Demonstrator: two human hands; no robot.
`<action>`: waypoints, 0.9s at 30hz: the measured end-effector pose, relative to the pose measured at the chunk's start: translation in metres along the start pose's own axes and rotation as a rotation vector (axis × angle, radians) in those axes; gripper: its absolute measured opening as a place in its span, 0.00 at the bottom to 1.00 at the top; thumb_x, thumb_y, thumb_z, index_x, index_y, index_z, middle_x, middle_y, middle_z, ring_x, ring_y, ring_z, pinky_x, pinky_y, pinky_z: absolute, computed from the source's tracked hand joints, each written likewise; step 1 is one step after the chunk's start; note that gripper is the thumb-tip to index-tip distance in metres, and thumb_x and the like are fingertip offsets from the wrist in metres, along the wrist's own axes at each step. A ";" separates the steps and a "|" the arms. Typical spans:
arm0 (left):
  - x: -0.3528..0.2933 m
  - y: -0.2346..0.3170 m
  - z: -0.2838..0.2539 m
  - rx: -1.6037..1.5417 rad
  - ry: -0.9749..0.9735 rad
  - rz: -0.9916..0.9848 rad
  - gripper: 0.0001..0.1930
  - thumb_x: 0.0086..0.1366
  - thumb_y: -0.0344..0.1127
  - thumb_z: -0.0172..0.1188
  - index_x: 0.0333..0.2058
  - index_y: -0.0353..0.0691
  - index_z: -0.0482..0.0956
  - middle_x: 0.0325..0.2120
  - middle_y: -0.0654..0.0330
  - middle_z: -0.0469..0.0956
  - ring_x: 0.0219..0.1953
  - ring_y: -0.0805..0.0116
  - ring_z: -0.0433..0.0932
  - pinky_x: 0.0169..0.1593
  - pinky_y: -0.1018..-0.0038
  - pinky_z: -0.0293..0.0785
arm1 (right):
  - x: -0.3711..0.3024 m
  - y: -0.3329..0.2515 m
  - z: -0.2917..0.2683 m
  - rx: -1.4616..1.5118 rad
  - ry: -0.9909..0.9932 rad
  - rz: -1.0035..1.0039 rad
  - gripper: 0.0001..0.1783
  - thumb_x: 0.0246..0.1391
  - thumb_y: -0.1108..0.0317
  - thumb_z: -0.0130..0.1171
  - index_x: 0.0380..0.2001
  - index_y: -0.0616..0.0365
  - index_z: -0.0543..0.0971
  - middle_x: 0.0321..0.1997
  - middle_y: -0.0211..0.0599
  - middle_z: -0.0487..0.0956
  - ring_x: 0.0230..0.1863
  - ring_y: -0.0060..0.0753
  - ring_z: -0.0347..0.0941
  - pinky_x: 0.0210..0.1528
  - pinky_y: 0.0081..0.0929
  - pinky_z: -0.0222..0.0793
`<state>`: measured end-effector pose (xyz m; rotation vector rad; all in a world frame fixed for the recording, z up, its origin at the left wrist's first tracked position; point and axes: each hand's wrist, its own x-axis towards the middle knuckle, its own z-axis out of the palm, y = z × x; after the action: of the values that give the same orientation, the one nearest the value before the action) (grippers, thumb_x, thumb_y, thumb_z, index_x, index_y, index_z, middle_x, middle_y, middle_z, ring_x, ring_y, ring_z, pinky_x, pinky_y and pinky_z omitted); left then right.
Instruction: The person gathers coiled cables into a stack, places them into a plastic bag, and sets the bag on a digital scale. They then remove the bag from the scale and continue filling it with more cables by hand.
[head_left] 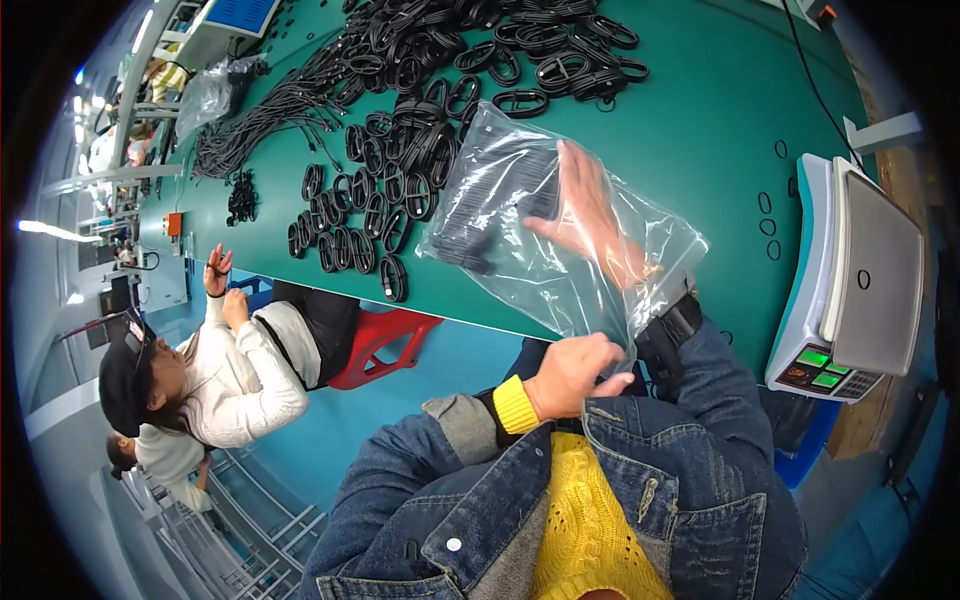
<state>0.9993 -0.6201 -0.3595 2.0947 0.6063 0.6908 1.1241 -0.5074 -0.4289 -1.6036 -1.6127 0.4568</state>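
A clear plastic bag (540,295) lies on the green table in front of me, with a dense stack of black cables (495,190) at its far left end. My right hand (590,220) is inside the bag, palm down, with its fingers stretched out and the thumb apart, beside the stack. At the bag's near end, my left hand (575,378) pinches the edge of its mouth. Coiled black cables (370,215) in tied loops lie left of the bag, and a larger heap (420,50) spreads behind it.
A scale (880,270) with a lit display stands at the right, a small black ring on its pan. More black rings (766,225) dot the green table (690,100). At the left, a co-worker (230,370) sits by a red stool (385,345). Uncoiled cables (260,130) lie far left.
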 end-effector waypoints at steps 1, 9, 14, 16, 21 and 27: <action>-0.003 -0.002 -0.004 -0.004 -0.001 0.000 0.07 0.53 0.29 0.61 0.28 0.38 0.71 0.17 0.58 0.68 0.18 0.66 0.72 0.21 0.74 0.66 | -0.006 0.005 0.001 0.055 0.020 -0.018 0.57 0.29 0.58 0.72 0.60 0.65 0.52 0.61 0.58 0.55 0.64 0.56 0.49 0.65 0.40 0.48; -0.031 -0.049 -0.045 0.306 0.269 -0.470 0.10 0.49 0.31 0.64 0.28 0.39 0.71 0.24 0.58 0.71 0.25 0.58 0.71 0.31 0.68 0.68 | -0.017 0.011 0.001 0.012 0.051 0.009 0.57 0.29 0.53 0.72 0.60 0.65 0.54 0.62 0.54 0.56 0.62 0.56 0.53 0.62 0.42 0.52; 0.001 -0.086 -0.094 0.679 0.377 -0.145 0.14 0.49 0.29 0.62 0.36 0.38 0.73 0.32 0.53 0.73 0.36 0.53 0.70 0.42 0.64 0.66 | -0.017 0.009 -0.002 -0.137 0.040 0.004 0.56 0.31 0.49 0.70 0.59 0.67 0.55 0.62 0.54 0.57 0.59 0.56 0.57 0.60 0.42 0.56; 0.034 -0.097 -0.117 0.766 0.334 -0.069 0.18 0.50 0.29 0.61 0.42 0.38 0.72 0.38 0.53 0.73 0.41 0.53 0.70 0.45 0.64 0.66 | -0.017 0.006 -0.005 -0.136 0.030 0.006 0.56 0.32 0.48 0.70 0.59 0.67 0.55 0.62 0.54 0.57 0.60 0.56 0.57 0.59 0.42 0.56; 0.096 -0.152 -0.152 0.677 0.023 -0.050 0.25 0.54 0.36 0.60 0.52 0.43 0.69 0.50 0.52 0.68 0.51 0.51 0.66 0.52 0.63 0.65 | -0.018 0.001 -0.005 -0.125 0.000 0.004 0.56 0.33 0.46 0.68 0.60 0.67 0.54 0.63 0.55 0.55 0.60 0.56 0.56 0.60 0.43 0.55; 0.124 -0.175 -0.168 0.557 -0.194 -0.084 0.28 0.53 0.40 0.61 0.54 0.45 0.67 0.52 0.53 0.67 0.49 0.52 0.69 0.53 0.62 0.65 | -0.018 0.004 -0.008 -0.140 -0.043 0.059 0.57 0.32 0.45 0.68 0.60 0.66 0.53 0.64 0.55 0.54 0.61 0.56 0.54 0.61 0.43 0.54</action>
<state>0.9487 -0.3535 -0.3861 2.5876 0.8409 0.2787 1.1306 -0.5266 -0.4323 -1.7600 -1.6645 0.4197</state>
